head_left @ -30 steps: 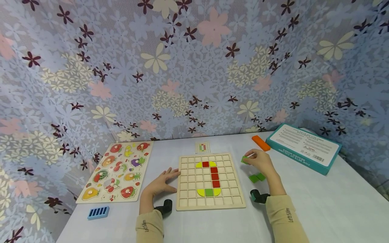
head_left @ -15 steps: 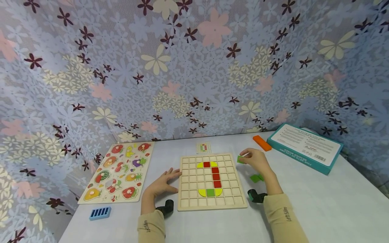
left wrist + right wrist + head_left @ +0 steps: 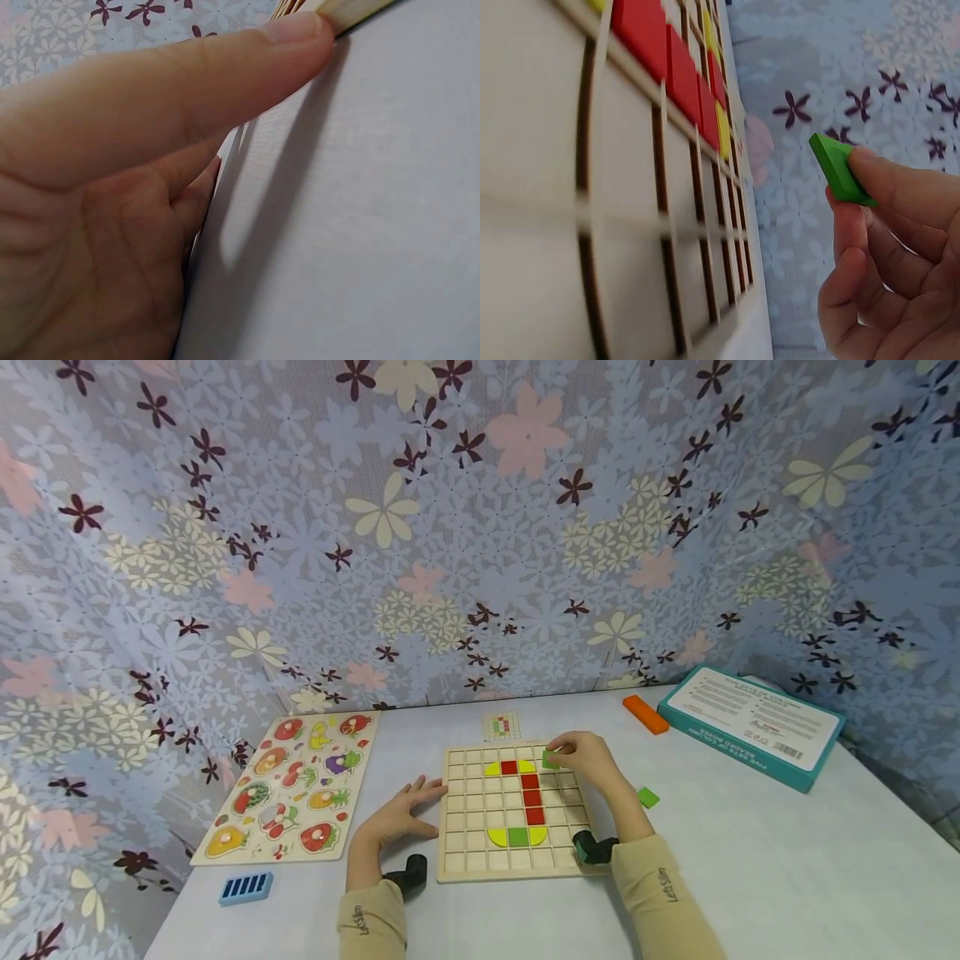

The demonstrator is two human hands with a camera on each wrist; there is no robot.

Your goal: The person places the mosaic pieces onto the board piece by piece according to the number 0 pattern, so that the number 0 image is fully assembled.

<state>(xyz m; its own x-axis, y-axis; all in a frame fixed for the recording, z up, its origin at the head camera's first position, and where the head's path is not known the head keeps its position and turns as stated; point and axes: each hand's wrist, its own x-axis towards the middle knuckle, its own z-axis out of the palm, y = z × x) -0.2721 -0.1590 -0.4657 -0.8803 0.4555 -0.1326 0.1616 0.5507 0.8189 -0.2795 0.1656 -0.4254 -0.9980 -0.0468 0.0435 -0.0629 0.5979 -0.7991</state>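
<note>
A wooden grid board [image 3: 468, 860] lies mid-table, with red squares [image 3: 532, 797], yellow rounded corner pieces [image 3: 497, 837] and a green square [image 3: 518, 837] set in its cells. My right hand [image 3: 592, 760] pinches another green square tile [image 3: 838, 169] between thumb and fingers, over the board's upper right part. At the board's left edge rests my left hand [image 3: 397, 814], fingers spread and relaxed; in the left wrist view its thumb [image 3: 300, 45] touches the board's side. One loose green tile [image 3: 648, 797] lies to the right, near my right forearm.
A small pattern card [image 3: 501, 725] lies behind the board. Left are a fruit puzzle board [image 3: 285, 785] and a blue slotted block [image 3: 246, 888]. An orange block [image 3: 645, 714] and a teal box [image 3: 750, 727] sit at the back right, before a floral cloth [image 3: 480, 527].
My right hand has carried the green tile leftward from beside the board to over its upper right cells. The left hand stays at the board's edge.
</note>
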